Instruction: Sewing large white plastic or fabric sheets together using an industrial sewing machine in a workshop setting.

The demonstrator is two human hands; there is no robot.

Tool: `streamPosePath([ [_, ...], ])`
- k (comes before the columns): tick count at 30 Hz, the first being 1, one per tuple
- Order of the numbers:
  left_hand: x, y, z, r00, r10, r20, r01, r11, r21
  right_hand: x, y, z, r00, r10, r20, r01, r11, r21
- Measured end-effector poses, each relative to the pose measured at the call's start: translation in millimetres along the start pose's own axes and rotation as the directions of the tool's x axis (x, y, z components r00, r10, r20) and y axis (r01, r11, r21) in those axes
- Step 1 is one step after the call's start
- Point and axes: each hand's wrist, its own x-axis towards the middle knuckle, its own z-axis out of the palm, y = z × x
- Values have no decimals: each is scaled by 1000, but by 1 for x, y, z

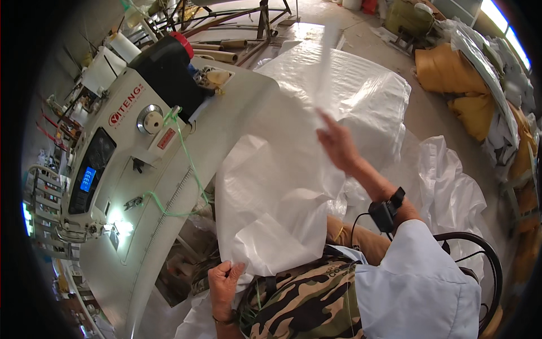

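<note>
Seemingly, hands (pixel 224 279) (pixel 340 148) closed on sheeting (pixel 276 195)

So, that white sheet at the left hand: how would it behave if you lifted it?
The sheet is probably floppy, since it hangs in loose folds and creases. It looks thin, so likely light for its size; the left hand just pinches its edge. Its glossy sheen suggests it could be slippery.
</note>
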Motion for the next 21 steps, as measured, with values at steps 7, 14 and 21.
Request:
streamPosePath([
  [7,-5,-11,-2,999,9,-33,-9,1000,8,-24,-112,47,845,-314,433,359,933,-25],
  [14,-12,-28,-10,998,-17,-65,15,999,-28,-54,-154,84,596,-478,645,364,877,314],
  [21,-35,-2,-72,915,72,-396,-183,950,-251,-105,-182,131,330,-691,643,522,701,486],
])
